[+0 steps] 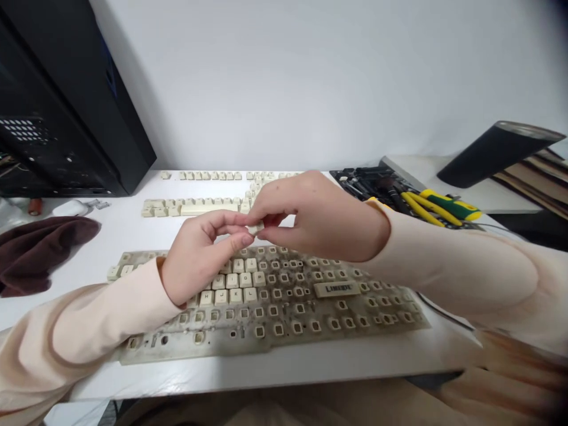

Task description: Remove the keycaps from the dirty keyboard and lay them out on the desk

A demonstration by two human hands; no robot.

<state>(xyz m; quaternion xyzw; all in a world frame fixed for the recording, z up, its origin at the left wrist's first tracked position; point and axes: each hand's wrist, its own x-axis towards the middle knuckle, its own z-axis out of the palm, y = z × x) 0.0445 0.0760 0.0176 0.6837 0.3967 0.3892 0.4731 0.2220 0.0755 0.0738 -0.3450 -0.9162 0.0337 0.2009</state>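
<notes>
Between the fingertips of both hands is a small cream keycap [255, 228], partly covered by the fingers. My left hand [202, 251] pinches it from the left, and my right hand [313, 216] grips it from the right. Below them lies a grimy keyboard base [284, 340] with many bare key sockets. Several cream keycaps [234, 281] are seated in its left-middle part, some hidden behind my left hand and sleeve. A wide light bar with lettering [338, 288] sits on the base's right half.
Loose keycaps stand in rows [213, 176] at the back, with a long space bar [208, 209]. A black computer case [66, 100] and a dark cloth [44, 251] are at left. Yellow-handled pliers [423, 207] lie among dark tools at right, near a black cylinder [497, 151].
</notes>
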